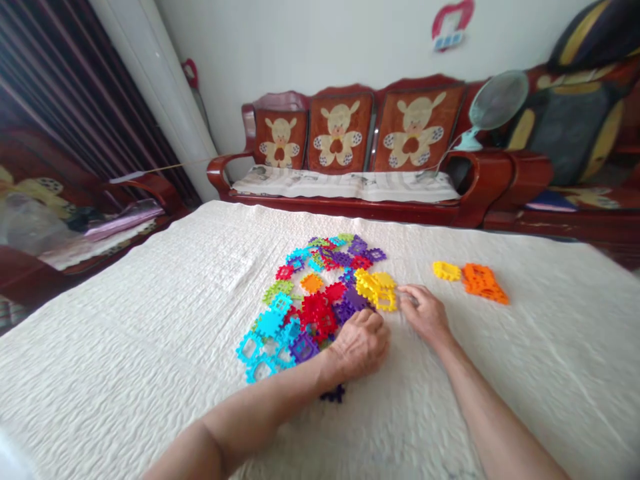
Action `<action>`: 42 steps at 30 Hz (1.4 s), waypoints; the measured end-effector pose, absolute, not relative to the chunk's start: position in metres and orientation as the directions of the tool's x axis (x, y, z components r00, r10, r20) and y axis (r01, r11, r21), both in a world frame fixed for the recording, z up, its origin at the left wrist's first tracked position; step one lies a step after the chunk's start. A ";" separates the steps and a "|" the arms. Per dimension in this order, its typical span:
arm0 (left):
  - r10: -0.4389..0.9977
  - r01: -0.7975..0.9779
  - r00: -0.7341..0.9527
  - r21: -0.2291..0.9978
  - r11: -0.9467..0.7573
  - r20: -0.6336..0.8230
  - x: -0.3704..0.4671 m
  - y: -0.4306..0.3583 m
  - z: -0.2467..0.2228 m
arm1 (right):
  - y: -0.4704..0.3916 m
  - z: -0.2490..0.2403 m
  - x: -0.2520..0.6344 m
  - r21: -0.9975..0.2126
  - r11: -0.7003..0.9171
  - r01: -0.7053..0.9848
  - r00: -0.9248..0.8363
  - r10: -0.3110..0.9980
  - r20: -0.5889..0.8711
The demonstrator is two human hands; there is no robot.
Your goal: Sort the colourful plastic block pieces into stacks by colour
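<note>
Curling beside the multicoloured pile (320, 313), the left hand (361, 341), like the right hand (426, 313) near the yellow pieces (367, 287), hides whether it pinches anything, while orange pieces (479, 276) already lie grouped well apart and most other colours still lie together.

two hands (363, 339) (425, 310); plastic tiles (320, 313): many, too overlapped to count; three bear cushions (341, 127) on sofa (345, 207); one fan (499, 100).
</note>
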State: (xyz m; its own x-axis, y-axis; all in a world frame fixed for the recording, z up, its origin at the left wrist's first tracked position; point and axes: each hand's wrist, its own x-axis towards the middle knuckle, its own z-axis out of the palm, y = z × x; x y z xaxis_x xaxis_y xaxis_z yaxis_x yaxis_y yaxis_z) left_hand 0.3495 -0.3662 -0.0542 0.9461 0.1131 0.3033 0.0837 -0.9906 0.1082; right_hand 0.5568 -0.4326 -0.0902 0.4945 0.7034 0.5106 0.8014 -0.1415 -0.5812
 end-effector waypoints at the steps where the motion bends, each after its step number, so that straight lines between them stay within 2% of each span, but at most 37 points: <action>1: 0.080 0.063 0.960 0.069 -0.996 0.269 0.347 -0.365 -0.056 | -0.433 -0.090 0.557 -0.576 -0.143 0.805 0.493 0.702 0.514; 4: 0.032 0.034 0.979 -0.007 -0.999 0.199 0.341 -0.354 -0.059 | -0.432 -0.091 0.558 -0.562 -0.146 0.814 0.483 0.708 0.516; 9: 0.029 0.034 0.989 -0.037 -0.999 0.144 0.333 -0.316 -0.047 | -0.433 -0.090 0.558 -0.554 -0.159 0.817 0.483 0.713 0.508; 14: 0.200 0.192 0.961 0.059 -0.980 0.191 0.319 -0.307 -0.029 | -0.433 -0.091 0.558 -0.562 -0.165 0.811 0.493 0.711 0.502; 15: 0.185 0.171 0.962 0.085 -0.982 0.203 0.316 -0.314 -0.029 | -0.433 -0.092 0.558 -0.562 -0.165 0.810 0.493 0.711 0.502; 19: -0.035 -0.066 0.976 0.139 -0.988 0.217 0.300 -0.351 -0.041 | -0.433 -0.091 0.559 -0.556 -0.168 0.814 0.493 0.705 0.510; 22: -0.074 -0.108 0.969 0.136 -0.985 0.236 0.295 -0.362 -0.054 | -0.433 -0.091 0.558 -0.549 -0.165 0.819 0.488 0.704 0.516; 25: -0.051 -0.071 0.966 0.072 -0.995 0.252 0.299 -0.348 -0.059 | -0.432 -0.090 0.558 -0.545 -0.159 0.823 0.481 0.705 0.520; 27: 0.015 0.007 0.965 0.029 -1.000 0.261 0.304 -0.334 -0.056 | -0.432 -0.090 0.558 -0.544 -0.157 0.824 0.479 0.705 0.523; 31: 0.174 0.163 0.937 0.063 -0.985 0.304 0.308 -0.322 -0.046 | -0.432 -0.091 0.558 -0.550 -0.146 0.822 0.476 0.706 0.524; 35: 0.071 0.049 0.961 0.086 -0.995 0.268 0.306 -0.325 -0.039 | -0.432 -0.092 0.559 -0.550 -0.141 0.823 0.473 0.706 0.528; 36: 0.108 0.090 0.962 0.083 -0.993 0.251 0.306 -0.320 -0.036 | -0.432 -0.092 0.560 -0.549 -0.137 0.824 0.470 0.706 0.530; 38: 0.308 0.296 0.920 0.085 -0.951 0.242 0.307 -0.301 -0.027 | -0.432 -0.093 0.561 -0.551 -0.131 0.824 0.467 0.707 0.531; 40: 0.545 0.537 0.800 0.106 -0.837 0.251 0.310 -0.273 -0.016 | -0.432 -0.094 0.561 -0.556 -0.128 0.821 0.469 0.707 0.530; 42: 0.712 0.707 0.676 0.102 -0.699 0.191 0.312 -0.244 -0.008 | -0.432 -0.095 0.561 -0.565 -0.133 0.814 0.480 0.702 0.526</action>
